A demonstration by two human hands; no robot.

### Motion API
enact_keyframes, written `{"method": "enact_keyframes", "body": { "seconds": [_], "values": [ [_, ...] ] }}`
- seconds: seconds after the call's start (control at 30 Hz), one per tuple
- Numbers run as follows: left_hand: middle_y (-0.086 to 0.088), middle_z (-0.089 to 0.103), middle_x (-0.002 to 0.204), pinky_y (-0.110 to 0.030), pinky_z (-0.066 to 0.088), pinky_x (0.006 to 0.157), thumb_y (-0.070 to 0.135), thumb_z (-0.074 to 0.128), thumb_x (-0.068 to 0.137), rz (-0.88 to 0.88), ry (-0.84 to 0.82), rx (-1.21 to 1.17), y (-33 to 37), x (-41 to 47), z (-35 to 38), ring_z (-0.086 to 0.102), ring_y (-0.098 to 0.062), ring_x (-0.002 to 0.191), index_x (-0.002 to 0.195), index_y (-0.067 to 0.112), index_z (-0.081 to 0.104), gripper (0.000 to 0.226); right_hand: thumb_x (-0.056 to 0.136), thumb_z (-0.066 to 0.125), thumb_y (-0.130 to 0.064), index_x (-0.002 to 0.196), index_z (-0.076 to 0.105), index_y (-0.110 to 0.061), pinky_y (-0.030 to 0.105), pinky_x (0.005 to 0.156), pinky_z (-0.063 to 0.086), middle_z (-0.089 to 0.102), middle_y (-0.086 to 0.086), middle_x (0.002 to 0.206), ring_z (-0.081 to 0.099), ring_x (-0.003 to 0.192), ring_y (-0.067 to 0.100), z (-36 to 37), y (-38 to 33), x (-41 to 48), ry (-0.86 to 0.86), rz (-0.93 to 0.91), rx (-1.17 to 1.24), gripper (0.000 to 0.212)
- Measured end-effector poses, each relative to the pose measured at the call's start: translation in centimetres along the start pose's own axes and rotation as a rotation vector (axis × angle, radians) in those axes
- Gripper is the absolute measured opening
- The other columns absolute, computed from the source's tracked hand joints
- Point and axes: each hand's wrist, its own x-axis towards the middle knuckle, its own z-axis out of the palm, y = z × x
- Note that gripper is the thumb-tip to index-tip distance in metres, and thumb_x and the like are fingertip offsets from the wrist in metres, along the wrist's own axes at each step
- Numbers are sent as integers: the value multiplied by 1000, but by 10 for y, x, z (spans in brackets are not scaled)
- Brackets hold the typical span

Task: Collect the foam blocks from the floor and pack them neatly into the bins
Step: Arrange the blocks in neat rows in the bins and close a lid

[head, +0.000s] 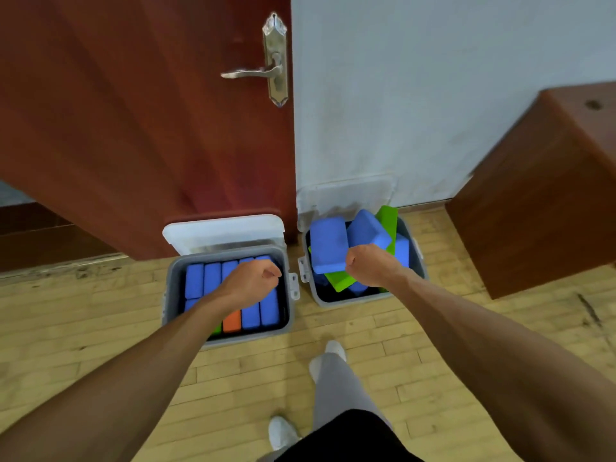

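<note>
Fingers (271, 273) curl on both hands—left hand (251, 281) empty over the neatly packed left bin (246, 338), right hand (366, 263), grip unclear, against a blue block (328, 245) in the jumbled right bin (350, 301)—tidying remains.

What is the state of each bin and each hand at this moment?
Left bin: lid open, blocks packed in tidy rows.
Right bin: lid open, blocks jumbled, some rising above the rim.
Left hand: fingers curled, over the left bin; grip unclear.
Right hand: fingers curled against a blue block; grip unclear.
</note>
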Motion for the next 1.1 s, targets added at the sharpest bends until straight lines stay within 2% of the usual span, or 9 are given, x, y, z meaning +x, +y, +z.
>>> {"method": "enact_keyframes", "body": {
  "seconds": [0.1, 0.23, 0.33, 0.5, 0.63, 0.73, 0.83, 0.97, 1.1],
  "values": [
    [2, 67, 110, -33, 50, 91, 24, 52, 96, -5, -18, -21, 35, 31, 17, 61, -16, 101, 102, 28, 65, 15, 88, 43, -9, 60, 36, -13, 29, 48, 24, 40, 6, 59, 38, 59, 23, -9, 43, 19, 10, 62, 75, 28],
    [2, 66, 111, -38, 52, 89, 25, 49, 97, -79, -79, -53, 89, 92, 54, 63, -21, 100, 100, 31, 64, 16, 91, 44, -15, 73, 46, -11, 32, 64, 37, 61, 17, 88, 59, 84, 33, -11, 120, 58, -32, 129, 203, 19],
    [-3, 66, 115, -26, 46, 85, 19, 49, 97, -126, -108, -61, 130, 139, 86, 60, -19, 104, 112, 17, 67, 23, 93, 47, -20, 72, 52, -12, 35, 72, 49, 55, 13, 76, 55, 77, 29, -9, 178, 81, -92, 173, 274, 22],
    [-1, 62, 98, -27, 42, 77, 17, 47, 96, -186, -106, -91, 174, 212, 110, 58, -21, 89, 108, 18, 67, 23, 92, 50, -26, 74, 49, -11, 33, 64, 41, 51, 6, 73, 57, 80, 32, -7, 246, 128, -152, 232, 359, 23],
    [-6, 64, 114, -29, 43, 83, 16, 48, 95, -249, -90, -131, 170, 271, 134, 59, -25, 100, 108, 17, 66, 22, 97, 48, -32, 113, 54, -5, 38, 84, 46, 59, 12, 110, 57, 103, 31, 0, 271, 179, -153, 263, 430, 32],
    [-8, 64, 113, -26, 40, 74, 10, 47, 94, -324, -76, -200, 155, 309, 166, 58, -25, 94, 113, 13, 65, 26, 96, 47, -36, 117, 51, -5, 39, 84, 45, 58, 15, 118, 55, 106, 33, 23, 277, 224, -141, 279, 442, 38],
    [-9, 65, 113, -24, 36, 71, 11, 42, 94, -376, -1, -229, 129, 345, 204, 57, -22, 90, 113, 16, 62, 29, 94, 48, -42, 129, 46, -4, 44, 93, 46, 50, 18, 130, 50, 117, 36, 54, 276, 269, -131, 308, 444, 51],
    [-5, 61, 125, -29, 41, 89, 10, 45, 93, -403, 23, -210, 81, 385, 243, 56, -24, 114, 118, 19, 63, 32, 93, 51, -50, 133, 39, -3, 47, 98, 41, 42, 19, 134, 42, 125, 38, 103, 269, 319, -99, 348, 446, 63],
    [-7, 45, 144, -34, 37, 104, 12, 49, 94, -429, 50, -196, 43, 407, 263, 48, -27, 126, 134, 15, 53, 40, 88, 56, -55, 144, 24, -3, 47, 106, 32, 32, 22, 141, 34, 131, 40, 144, 256, 351, -75, 478, 515, 82]
  ]
}}
